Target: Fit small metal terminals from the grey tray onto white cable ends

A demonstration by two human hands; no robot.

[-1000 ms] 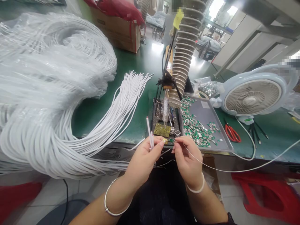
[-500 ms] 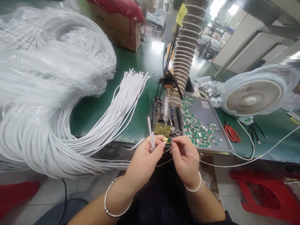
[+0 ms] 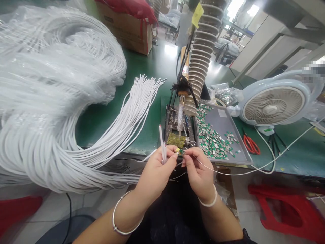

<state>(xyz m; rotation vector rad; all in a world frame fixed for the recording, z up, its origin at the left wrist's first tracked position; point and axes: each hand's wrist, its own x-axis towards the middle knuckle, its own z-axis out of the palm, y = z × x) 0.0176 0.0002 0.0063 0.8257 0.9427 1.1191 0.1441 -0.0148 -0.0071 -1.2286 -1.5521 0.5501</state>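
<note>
My left hand (image 3: 155, 173) is closed around several white cables (image 3: 162, 144), whose cut ends stick up above the fist. At its thumb and fingertip sits a small green USB connector board (image 3: 181, 151), partly hidden by the fingers. My right hand (image 3: 199, 171) pinches a thin pale wire that looks like solder wire (image 3: 236, 174), close against the board. This wire trails off to the right. Just beyond both hands, a soldering iron (image 3: 181, 113) hangs tip-down in a stand over a yellowish sponge (image 3: 175, 139).
A grey tray (image 3: 243, 149) with many green-and-silver connectors (image 3: 213, 142) lies right of the stand. Red-handled pliers (image 3: 251, 145) and a fan (image 3: 273, 105) are farther right. A large white cable bundle (image 3: 114, 142) covers the left side. A ribbed duct (image 3: 200, 57) hangs over the stand.
Both hands have shifted very slightly left, still together at the board. The trailing wire on the right now runs higher and straighter.
</note>
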